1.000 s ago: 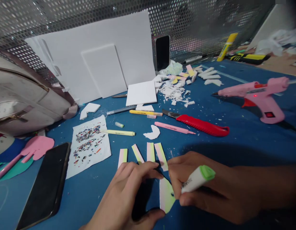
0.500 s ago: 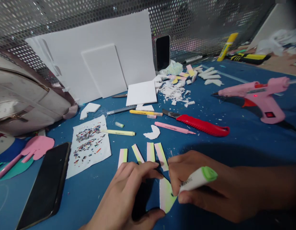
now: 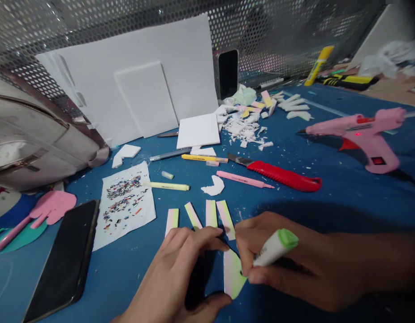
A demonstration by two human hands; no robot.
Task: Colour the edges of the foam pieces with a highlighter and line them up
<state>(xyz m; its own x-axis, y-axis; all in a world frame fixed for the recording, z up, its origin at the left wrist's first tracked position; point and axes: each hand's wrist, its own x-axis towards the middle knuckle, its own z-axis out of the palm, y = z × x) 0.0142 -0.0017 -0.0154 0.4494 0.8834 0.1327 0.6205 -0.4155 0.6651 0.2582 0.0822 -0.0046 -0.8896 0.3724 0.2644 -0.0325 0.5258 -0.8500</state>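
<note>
My right hand (image 3: 295, 264) grips a green-capped highlighter (image 3: 274, 248) with its tip down on a white foam strip (image 3: 232, 278) tinted green and pink. My left hand (image 3: 180, 278) is pinched, with thumb and fingertips pressed on the strip's left edge and top end. Just beyond my fingers, several similar coloured strips (image 3: 210, 214) lie side by side on the blue table (image 3: 345, 193).
A red utility knife (image 3: 281, 176), pink pen (image 3: 244, 179), yellow markers (image 3: 169, 185) and white foam scraps (image 3: 248, 125) lie ahead. A pink glue gun (image 3: 365, 132) rests at right. A black phone (image 3: 62, 264), glitter on paper (image 3: 123, 202) and a bag (image 3: 32, 134) sit left. White boards (image 3: 133, 76) lean behind.
The highlighter's green cap has tipped slightly down and to the left as my right hand shifts on the strip. My left hand has stayed put.
</note>
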